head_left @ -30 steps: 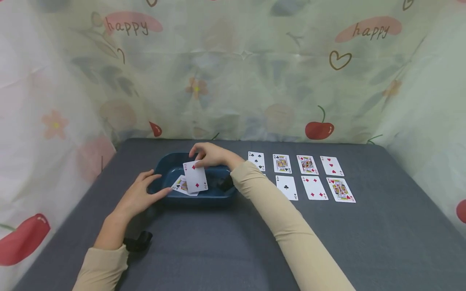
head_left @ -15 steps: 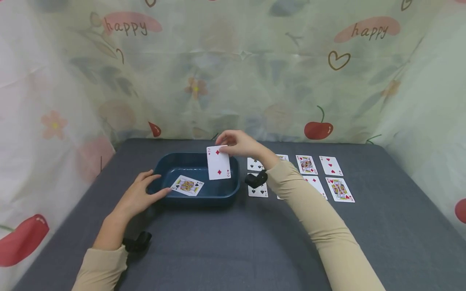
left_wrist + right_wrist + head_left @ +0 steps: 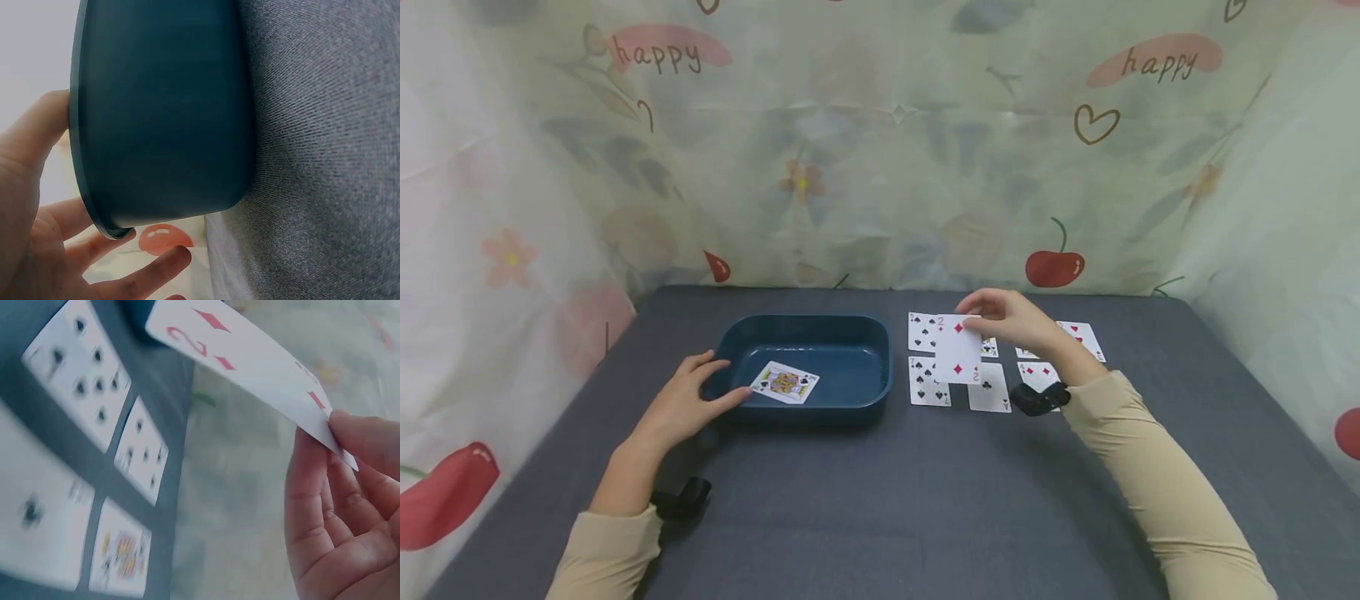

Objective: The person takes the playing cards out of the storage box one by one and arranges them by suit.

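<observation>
My right hand (image 3: 1018,321) pinches a playing card, the two of diamonds (image 3: 957,350), by its upper edge between thumb and fingers. The card hangs over the left part of several face-up cards and overlaps some of them in the head view. In the right wrist view the two of diamonds (image 3: 244,356) is tilted above the seven of spades (image 3: 84,378). My left hand (image 3: 679,404) rests at the left end of a dark blue tray (image 3: 857,367), fingers spread, thumb touching its rim (image 3: 75,125). One king card (image 3: 785,383) lies inside the tray.
Face-up cards lie in two rows right of the tray, among them the ace of clubs (image 3: 990,393) and a hearts card (image 3: 1081,335). My right hand and wrist hide others. A grey cloth (image 3: 865,517) covers the table; a printed curtain (image 3: 880,208) hangs behind.
My right hand has carried the two of diamonds up out of the tray and rightward over the laid-out cards. The king in the tray is now uncovered. My left hand has stayed put.
</observation>
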`<state>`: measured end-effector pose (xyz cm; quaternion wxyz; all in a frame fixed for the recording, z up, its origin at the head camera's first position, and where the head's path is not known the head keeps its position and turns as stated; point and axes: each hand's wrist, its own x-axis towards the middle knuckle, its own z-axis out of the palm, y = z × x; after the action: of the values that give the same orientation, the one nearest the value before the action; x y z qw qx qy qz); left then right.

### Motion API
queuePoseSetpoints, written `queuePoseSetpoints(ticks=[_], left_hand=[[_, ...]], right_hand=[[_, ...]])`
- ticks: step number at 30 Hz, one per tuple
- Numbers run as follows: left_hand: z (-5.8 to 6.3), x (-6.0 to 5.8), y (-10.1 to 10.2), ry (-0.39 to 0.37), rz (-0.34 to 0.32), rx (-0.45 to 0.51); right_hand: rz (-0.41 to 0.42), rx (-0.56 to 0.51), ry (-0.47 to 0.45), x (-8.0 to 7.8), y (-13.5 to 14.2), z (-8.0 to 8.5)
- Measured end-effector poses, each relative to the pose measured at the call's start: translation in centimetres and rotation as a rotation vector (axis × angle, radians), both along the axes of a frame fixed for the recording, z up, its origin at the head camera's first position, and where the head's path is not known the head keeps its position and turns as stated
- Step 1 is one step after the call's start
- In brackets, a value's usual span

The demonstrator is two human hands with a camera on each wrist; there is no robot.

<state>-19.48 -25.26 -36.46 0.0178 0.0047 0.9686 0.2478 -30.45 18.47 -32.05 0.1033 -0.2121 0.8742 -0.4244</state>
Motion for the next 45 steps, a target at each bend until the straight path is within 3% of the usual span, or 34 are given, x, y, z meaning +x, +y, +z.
queuePoseSetpoints(ticks=[6,14,19,25,45], left_hand=[[-0.1,0.0,-0.1,0.001,-0.004,0.004],[-0.1,-0.1,0.0,0.000,-0.001,0.001],[-0.1,-0.1,0.0,0.002,0.000,-0.003],[-0.2,-0.2,0.0,0.002,0.001,-0.008],[-0.1,-0.2,0.0,-0.002,-0.003,-0.006]], right_hand=[[-0.059,0.082,-0.021,1.7,4.8,-1.4],[-0.026,0.137,-0.053,3.5,9.4,-3.0],[0.008,0.122,-0.152,4.2,11.1,-3.9],[0.069,0.077,-0.219,4.9,12.4,-5.3],[0.052,0.139,-0.125,5.6,12.6,-6.9]])
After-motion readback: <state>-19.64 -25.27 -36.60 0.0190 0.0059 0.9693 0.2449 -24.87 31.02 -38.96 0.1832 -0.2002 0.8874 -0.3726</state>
